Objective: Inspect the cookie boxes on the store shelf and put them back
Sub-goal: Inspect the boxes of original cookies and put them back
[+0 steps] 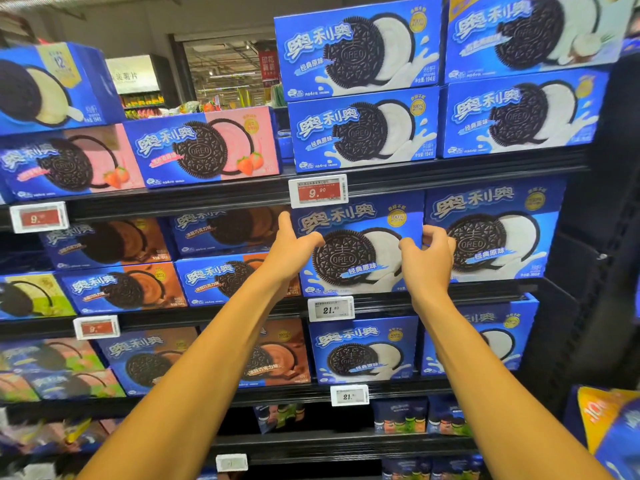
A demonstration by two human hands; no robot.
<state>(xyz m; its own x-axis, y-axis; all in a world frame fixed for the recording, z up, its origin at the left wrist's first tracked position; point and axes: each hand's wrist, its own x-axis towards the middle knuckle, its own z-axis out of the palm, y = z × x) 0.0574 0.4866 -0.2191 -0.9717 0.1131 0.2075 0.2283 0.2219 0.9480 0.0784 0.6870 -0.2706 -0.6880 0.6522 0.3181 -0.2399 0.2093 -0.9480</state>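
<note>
Reaching up to a blue box (356, 244) standing on the shelf (450, 289) under a 9.90 tag (318, 191). Left hand (294, 247) spread at its left edge, thumb raised; right hand (427, 256) curled at its right edge. Cannot tell whether either grips.

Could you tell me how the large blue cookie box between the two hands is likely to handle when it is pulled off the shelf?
The blue cookie box looks like stiff cardboard, so it should probably hold its shape. Its glossy faces may be slippery. Standing tall and close beside its neighbour, it could tip forward.
</note>
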